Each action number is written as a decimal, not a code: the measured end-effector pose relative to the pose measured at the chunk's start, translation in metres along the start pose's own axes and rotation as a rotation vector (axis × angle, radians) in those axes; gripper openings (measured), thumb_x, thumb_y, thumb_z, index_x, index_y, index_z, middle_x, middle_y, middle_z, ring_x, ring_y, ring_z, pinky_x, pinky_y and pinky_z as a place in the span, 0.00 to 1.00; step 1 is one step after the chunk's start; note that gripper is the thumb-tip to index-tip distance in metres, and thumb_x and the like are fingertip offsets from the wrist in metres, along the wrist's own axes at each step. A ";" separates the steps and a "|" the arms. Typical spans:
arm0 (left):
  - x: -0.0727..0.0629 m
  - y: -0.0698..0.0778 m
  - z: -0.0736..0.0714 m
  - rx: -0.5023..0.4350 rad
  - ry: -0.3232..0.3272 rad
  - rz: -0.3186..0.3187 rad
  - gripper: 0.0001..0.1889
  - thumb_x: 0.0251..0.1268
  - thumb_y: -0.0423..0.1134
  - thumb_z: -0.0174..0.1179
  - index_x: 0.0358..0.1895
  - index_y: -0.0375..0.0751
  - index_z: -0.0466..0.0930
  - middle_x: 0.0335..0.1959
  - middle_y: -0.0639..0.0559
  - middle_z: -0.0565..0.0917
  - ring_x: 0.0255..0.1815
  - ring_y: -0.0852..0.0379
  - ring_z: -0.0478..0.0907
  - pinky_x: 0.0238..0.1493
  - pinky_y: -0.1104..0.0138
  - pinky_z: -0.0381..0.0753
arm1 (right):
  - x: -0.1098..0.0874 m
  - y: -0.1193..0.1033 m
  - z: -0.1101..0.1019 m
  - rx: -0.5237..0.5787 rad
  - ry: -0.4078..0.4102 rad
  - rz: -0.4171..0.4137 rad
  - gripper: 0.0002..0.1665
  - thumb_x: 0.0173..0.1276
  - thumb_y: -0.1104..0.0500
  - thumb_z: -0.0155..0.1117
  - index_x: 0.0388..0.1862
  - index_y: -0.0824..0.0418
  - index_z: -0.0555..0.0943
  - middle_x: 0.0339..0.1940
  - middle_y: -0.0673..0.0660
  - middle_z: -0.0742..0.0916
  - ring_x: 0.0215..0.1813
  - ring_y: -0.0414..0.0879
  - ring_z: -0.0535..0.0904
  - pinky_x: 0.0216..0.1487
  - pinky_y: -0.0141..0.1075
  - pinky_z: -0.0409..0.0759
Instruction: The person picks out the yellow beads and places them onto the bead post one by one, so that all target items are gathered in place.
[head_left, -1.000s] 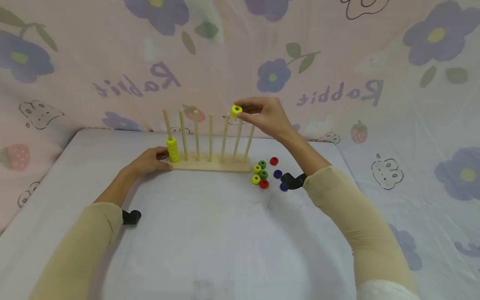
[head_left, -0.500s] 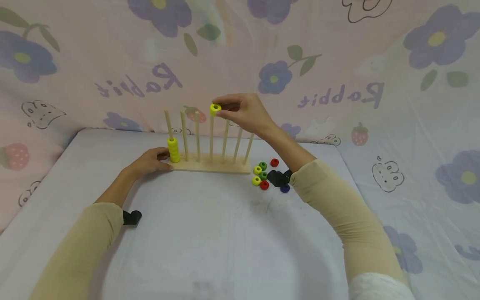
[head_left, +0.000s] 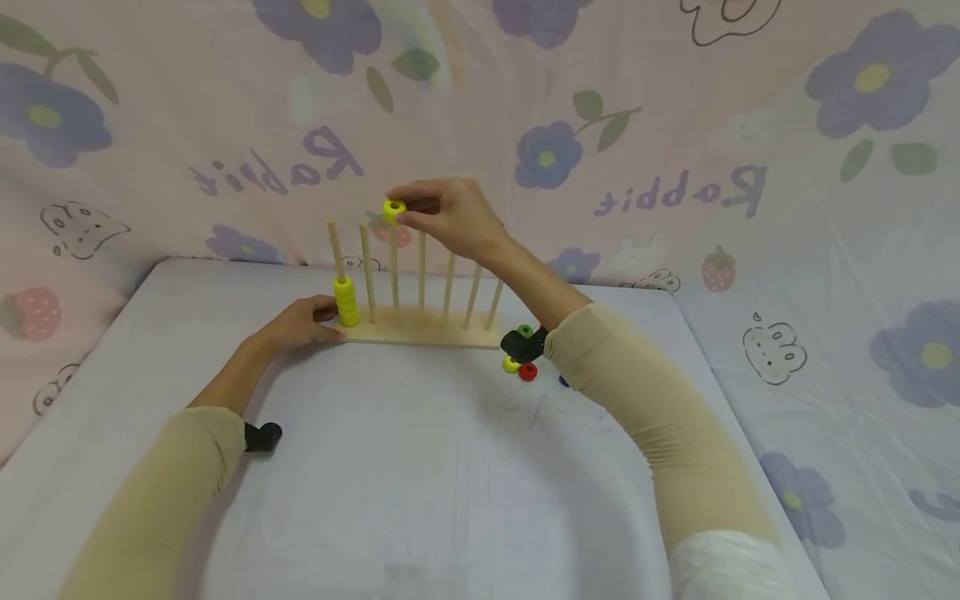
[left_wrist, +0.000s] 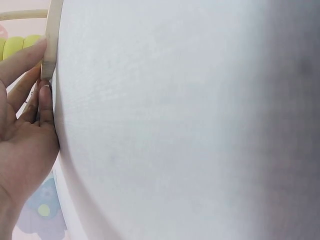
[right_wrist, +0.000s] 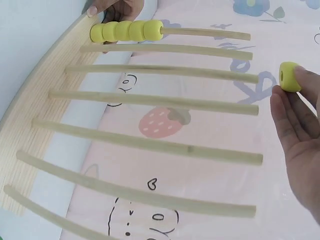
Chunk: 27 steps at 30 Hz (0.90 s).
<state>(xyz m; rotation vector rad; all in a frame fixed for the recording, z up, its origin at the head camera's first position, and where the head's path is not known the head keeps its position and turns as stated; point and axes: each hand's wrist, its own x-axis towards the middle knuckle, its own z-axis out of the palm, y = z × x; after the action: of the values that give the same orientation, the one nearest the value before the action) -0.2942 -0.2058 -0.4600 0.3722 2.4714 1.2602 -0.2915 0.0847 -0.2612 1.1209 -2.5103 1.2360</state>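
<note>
My right hand [head_left: 457,218] pinches a yellow bead [head_left: 391,215] between thumb and fingers, high over the wooden peg rack [head_left: 420,331]. In the right wrist view the held bead [right_wrist: 288,82] is apart from the peg tips, roughly in line with the third peg [right_wrist: 200,74] from the stacked end. A stack of several yellow beads [head_left: 345,302] fills the lower part of the leftmost peg; the other pegs are bare. My left hand [head_left: 296,323] grips the left end of the rack's base, thumb and fingers around the end piece [left_wrist: 49,67] in the left wrist view.
Loose beads lie right of the rack: a green one [head_left: 525,331], a red one [head_left: 528,372], a yellow one [head_left: 511,365] and a blue one [head_left: 565,381]. The black wrist mount [head_left: 523,344] covers others. A patterned cloth [head_left: 645,150] hangs behind the white table [head_left: 360,467].
My right hand has carried the yellow bead leftward and slightly up, from above the right pegs to above the third peg from the left. The left hand and rack have stayed put.
</note>
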 end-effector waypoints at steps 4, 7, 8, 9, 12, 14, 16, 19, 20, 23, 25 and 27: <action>-0.001 0.001 0.000 -0.002 -0.002 0.005 0.39 0.62 0.36 0.70 0.72 0.28 0.60 0.73 0.30 0.64 0.74 0.35 0.60 0.75 0.46 0.56 | 0.007 0.001 0.006 -0.009 0.002 -0.017 0.18 0.69 0.61 0.68 0.56 0.62 0.84 0.53 0.56 0.88 0.47 0.39 0.86 0.50 0.26 0.82; 0.000 0.002 -0.001 -0.001 0.002 0.003 0.39 0.62 0.37 0.70 0.73 0.29 0.60 0.72 0.30 0.64 0.74 0.35 0.60 0.75 0.47 0.56 | 0.013 0.000 0.011 -0.014 0.003 -0.007 0.18 0.69 0.60 0.68 0.56 0.61 0.85 0.53 0.54 0.88 0.48 0.37 0.86 0.51 0.25 0.81; 0.001 0.002 -0.002 -0.002 0.003 0.001 0.39 0.62 0.37 0.70 0.73 0.29 0.60 0.73 0.31 0.64 0.74 0.36 0.60 0.75 0.47 0.56 | 0.015 0.000 0.012 -0.011 0.004 -0.007 0.18 0.69 0.60 0.68 0.56 0.60 0.85 0.53 0.54 0.88 0.48 0.37 0.86 0.51 0.25 0.81; 0.001 0.002 -0.002 -0.003 0.001 0.000 0.40 0.62 0.37 0.70 0.73 0.29 0.60 0.73 0.31 0.64 0.74 0.36 0.60 0.75 0.47 0.56 | 0.017 0.001 0.014 -0.007 0.005 -0.006 0.18 0.68 0.60 0.68 0.56 0.61 0.85 0.53 0.54 0.88 0.47 0.37 0.86 0.51 0.26 0.81; 0.002 0.002 -0.002 -0.007 -0.010 -0.005 0.41 0.62 0.37 0.70 0.74 0.29 0.59 0.73 0.31 0.63 0.74 0.36 0.59 0.76 0.47 0.56 | 0.021 0.001 0.018 0.000 0.005 0.008 0.18 0.68 0.60 0.69 0.56 0.61 0.85 0.51 0.54 0.89 0.46 0.36 0.86 0.50 0.25 0.81; 0.002 0.001 -0.002 -0.007 -0.011 -0.007 0.41 0.61 0.37 0.70 0.74 0.29 0.59 0.73 0.30 0.63 0.74 0.36 0.59 0.76 0.47 0.56 | 0.025 0.001 0.021 0.008 0.007 0.026 0.18 0.68 0.59 0.69 0.56 0.62 0.85 0.51 0.54 0.89 0.46 0.37 0.86 0.50 0.25 0.81; 0.002 0.002 -0.002 -0.008 -0.009 -0.010 0.41 0.61 0.37 0.70 0.74 0.29 0.59 0.73 0.30 0.63 0.74 0.35 0.59 0.76 0.47 0.56 | 0.029 0.001 0.024 0.024 0.005 0.061 0.19 0.67 0.59 0.69 0.56 0.62 0.84 0.52 0.53 0.88 0.47 0.36 0.85 0.50 0.24 0.81; 0.000 0.003 -0.002 -0.006 -0.005 -0.014 0.41 0.62 0.37 0.70 0.74 0.29 0.58 0.73 0.30 0.62 0.74 0.35 0.59 0.76 0.47 0.56 | 0.036 0.000 0.029 0.075 -0.002 0.108 0.20 0.66 0.60 0.70 0.57 0.63 0.84 0.52 0.53 0.88 0.47 0.36 0.85 0.50 0.24 0.81; 0.000 0.003 -0.002 -0.004 -0.006 -0.016 0.41 0.62 0.37 0.69 0.74 0.29 0.58 0.73 0.30 0.62 0.74 0.35 0.59 0.76 0.47 0.56 | 0.038 0.000 0.030 0.089 -0.007 0.110 0.20 0.66 0.60 0.70 0.57 0.63 0.84 0.52 0.53 0.88 0.47 0.36 0.85 0.50 0.25 0.81; -0.001 0.003 -0.001 0.001 -0.010 -0.017 0.40 0.63 0.37 0.69 0.74 0.28 0.58 0.73 0.30 0.62 0.74 0.35 0.59 0.75 0.46 0.56 | 0.042 -0.001 0.035 0.109 -0.022 0.117 0.20 0.66 0.61 0.71 0.57 0.63 0.84 0.51 0.53 0.89 0.47 0.36 0.86 0.50 0.24 0.81; -0.001 0.003 -0.001 0.000 -0.013 -0.015 0.40 0.63 0.37 0.69 0.74 0.28 0.58 0.73 0.30 0.62 0.74 0.35 0.59 0.75 0.46 0.56 | 0.045 -0.002 0.038 0.098 -0.031 0.115 0.20 0.66 0.61 0.71 0.57 0.63 0.84 0.50 0.53 0.89 0.46 0.35 0.85 0.50 0.23 0.81; -0.001 0.004 -0.002 -0.001 -0.014 -0.013 0.40 0.63 0.37 0.69 0.74 0.29 0.58 0.73 0.30 0.63 0.74 0.35 0.59 0.75 0.46 0.56 | 0.047 -0.003 0.040 0.083 -0.036 0.110 0.20 0.66 0.61 0.71 0.57 0.63 0.84 0.49 0.53 0.89 0.46 0.35 0.85 0.49 0.23 0.80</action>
<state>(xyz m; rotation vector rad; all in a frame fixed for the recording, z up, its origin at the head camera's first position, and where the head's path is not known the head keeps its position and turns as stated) -0.2938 -0.2052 -0.4561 0.3635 2.4573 1.2493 -0.3152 0.0276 -0.2661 1.0441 -2.6015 1.3712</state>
